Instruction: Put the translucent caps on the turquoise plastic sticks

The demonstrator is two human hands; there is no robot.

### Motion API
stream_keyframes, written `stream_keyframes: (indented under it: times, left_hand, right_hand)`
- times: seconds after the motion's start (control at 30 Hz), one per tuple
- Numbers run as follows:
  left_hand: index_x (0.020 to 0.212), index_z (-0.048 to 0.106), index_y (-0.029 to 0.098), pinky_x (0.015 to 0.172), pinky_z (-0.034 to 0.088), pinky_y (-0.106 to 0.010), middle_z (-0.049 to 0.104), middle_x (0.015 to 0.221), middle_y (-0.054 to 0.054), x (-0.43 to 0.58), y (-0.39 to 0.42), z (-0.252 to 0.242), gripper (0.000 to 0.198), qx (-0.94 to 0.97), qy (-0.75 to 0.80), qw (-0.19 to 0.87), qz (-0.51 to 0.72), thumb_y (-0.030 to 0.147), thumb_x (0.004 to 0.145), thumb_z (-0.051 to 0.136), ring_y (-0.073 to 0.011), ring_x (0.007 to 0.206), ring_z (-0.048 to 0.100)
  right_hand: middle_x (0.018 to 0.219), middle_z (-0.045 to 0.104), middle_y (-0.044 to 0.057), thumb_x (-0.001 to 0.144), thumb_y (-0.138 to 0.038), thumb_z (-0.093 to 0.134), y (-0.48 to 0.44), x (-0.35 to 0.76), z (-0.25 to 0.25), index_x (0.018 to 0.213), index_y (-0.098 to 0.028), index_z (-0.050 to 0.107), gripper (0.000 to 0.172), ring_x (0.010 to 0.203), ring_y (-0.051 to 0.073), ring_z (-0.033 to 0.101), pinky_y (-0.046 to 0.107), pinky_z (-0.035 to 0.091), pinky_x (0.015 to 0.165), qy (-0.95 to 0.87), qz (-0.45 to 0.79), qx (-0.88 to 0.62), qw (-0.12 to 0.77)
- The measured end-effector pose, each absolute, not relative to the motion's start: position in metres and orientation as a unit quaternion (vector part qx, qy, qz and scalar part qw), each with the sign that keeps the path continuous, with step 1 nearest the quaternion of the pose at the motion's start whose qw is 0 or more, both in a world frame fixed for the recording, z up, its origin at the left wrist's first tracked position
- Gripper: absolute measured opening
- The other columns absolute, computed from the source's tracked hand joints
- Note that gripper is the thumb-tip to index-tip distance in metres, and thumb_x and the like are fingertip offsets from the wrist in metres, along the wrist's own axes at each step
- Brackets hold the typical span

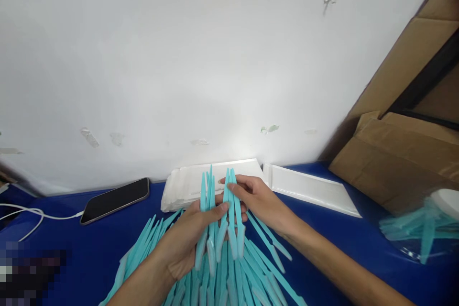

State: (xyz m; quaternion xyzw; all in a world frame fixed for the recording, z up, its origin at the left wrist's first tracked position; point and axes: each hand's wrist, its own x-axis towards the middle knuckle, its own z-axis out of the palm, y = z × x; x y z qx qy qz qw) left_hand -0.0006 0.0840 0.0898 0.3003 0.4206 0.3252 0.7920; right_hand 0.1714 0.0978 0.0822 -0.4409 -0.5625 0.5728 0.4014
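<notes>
Several turquoise eyebrow razors [210, 201] stand upright, fanned out in my left hand [188, 232], its thumb pressed across them. Their narrow handle ends point up and the wider blade ends hang down. My right hand [260, 198] pinches the upper ends of razors [235, 210] on the right side of this fan, between thumb and fingers. Both hands are close together, partly hiding each other's fingertips. Below them a large heap of the same razors [224, 291] spreads over the blue table surface [311, 267], some lying under my left forearm.
Behind my hands lie a stack of white plastic sleeves [179, 189] and another white packet [311, 189] against the wall. A phone [114, 201] with a white cable [53, 216] lies left. At right are a clear container with turquoise razors [426, 229] and cardboard [401, 153].
</notes>
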Motion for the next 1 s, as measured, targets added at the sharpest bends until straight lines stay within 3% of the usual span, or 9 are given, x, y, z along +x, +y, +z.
stream_keyframes:
  times: [0.13,0.37,0.57,0.7,0.87,1.0]
  left_hand:
    - [0.121,0.066,0.013,0.066,0.058,-0.029,0.076,0.097,-0.013,0.000,0.084,0.087,0.048,0.302,0.415,0.794,0.326,0.028,0.079,0.081,-0.0231,0.078,0.074]
    - [0.121,0.067,0.010,0.061,0.058,-0.030,0.075,0.084,-0.011,0.000,0.086,0.091,0.041,0.314,0.407,0.796,0.320,0.029,0.085,0.075,-0.0195,0.066,0.070]
    - [0.127,0.063,0.014,0.071,0.060,-0.033,0.076,0.094,-0.013,-0.003,0.090,0.093,0.042,0.263,0.390,0.826,0.312,0.026,0.087,0.068,-0.0251,0.085,0.073]
    - [0.129,0.062,0.014,0.069,0.059,-0.034,0.075,0.095,-0.014,-0.004,0.090,0.097,0.045,0.230,0.344,0.857,0.308,0.016,0.084,0.058,-0.0274,0.086,0.074]
    - [0.120,0.065,0.012,0.069,0.059,-0.032,0.075,0.087,-0.011,-0.004,0.091,0.099,0.047,0.201,0.349,0.860,0.313,0.008,0.075,0.054,-0.0250,0.077,0.075]
    - [0.103,0.069,0.007,0.067,0.059,-0.033,0.074,0.078,-0.012,-0.007,0.092,0.097,0.034,0.199,0.407,0.844,0.285,0.011,0.073,0.053,-0.0260,0.072,0.074]
  right_hand:
    - [0.072,0.061,-0.001,0.097,-0.052,0.053,0.097,0.169,0.078,0.110,-0.017,0.062,0.038,0.057,0.014,0.054,0.028,0.045,0.054,-0.553,0.576,-0.446,0.404]
    - [0.073,0.060,-0.002,0.095,-0.054,0.055,0.093,0.166,0.071,0.109,-0.020,0.056,0.036,0.066,0.016,0.060,0.028,0.042,0.057,-0.500,0.595,-0.458,0.431]
    - [0.066,0.052,-0.006,0.099,-0.046,0.049,0.094,0.167,0.072,0.116,-0.019,0.056,0.032,0.058,0.012,0.050,0.025,0.039,0.055,-0.499,0.594,-0.479,0.412]
    - [0.071,0.054,-0.004,0.100,-0.045,0.049,0.094,0.167,0.073,0.114,-0.019,0.056,0.030,0.061,0.012,0.052,0.024,0.041,0.054,-0.500,0.595,-0.480,0.407]
    - [0.072,0.055,-0.004,0.100,-0.049,0.049,0.094,0.167,0.074,0.114,-0.021,0.054,0.031,0.056,0.012,0.053,0.024,0.041,0.051,-0.524,0.595,-0.457,0.403]
    - [0.072,0.049,-0.006,0.100,-0.047,0.051,0.093,0.167,0.074,0.108,-0.023,0.054,0.025,0.050,0.009,0.045,0.023,0.039,0.048,-0.536,0.599,-0.425,0.416]
